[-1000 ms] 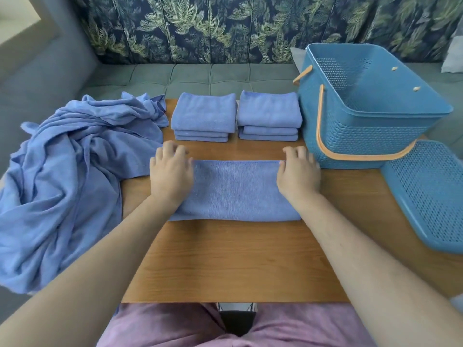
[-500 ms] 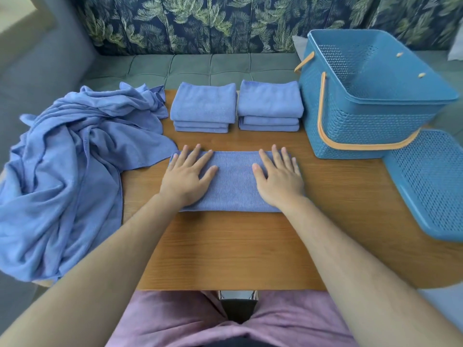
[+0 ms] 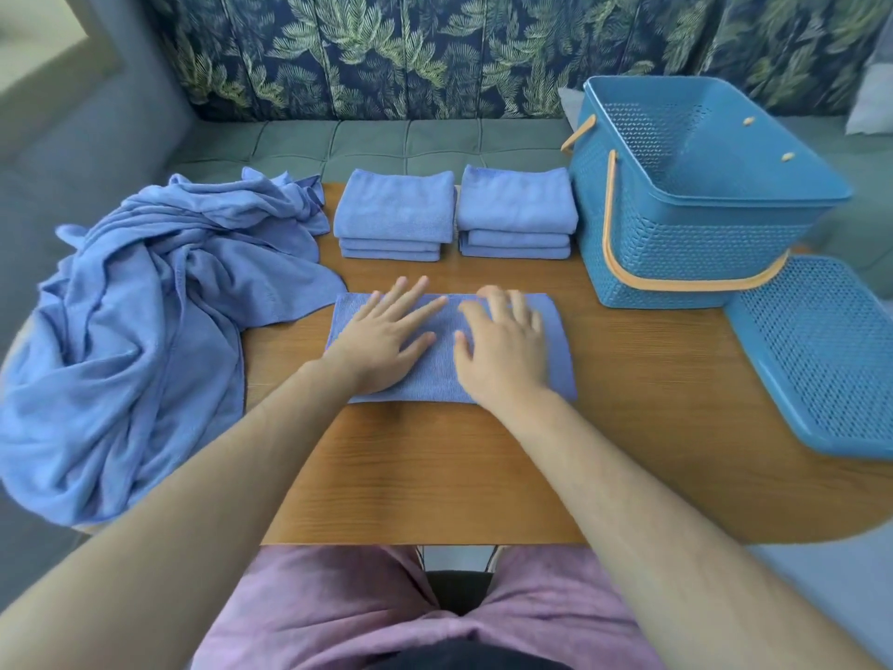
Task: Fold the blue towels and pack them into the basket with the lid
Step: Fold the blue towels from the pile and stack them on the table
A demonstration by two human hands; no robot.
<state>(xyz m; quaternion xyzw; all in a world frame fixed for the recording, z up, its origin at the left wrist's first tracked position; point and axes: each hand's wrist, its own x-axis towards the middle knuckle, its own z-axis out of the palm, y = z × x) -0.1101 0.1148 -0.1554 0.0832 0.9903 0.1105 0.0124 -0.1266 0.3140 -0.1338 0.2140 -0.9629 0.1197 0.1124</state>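
Both hands have slid inward from the ends of the towel strip and now lie side by side on its middle. The left hand and right hand press flat, fingers straight and spread, gripping nothing. That strip lies on the table, left of the basket and nearer the person. One folded stack sits just left of the basket, a second stack beyond it, and an unfolded heap farther left. The lid lies just right of the basket.

No legible txt, labels, brands or nos. anywhere (basket & lid incl.)
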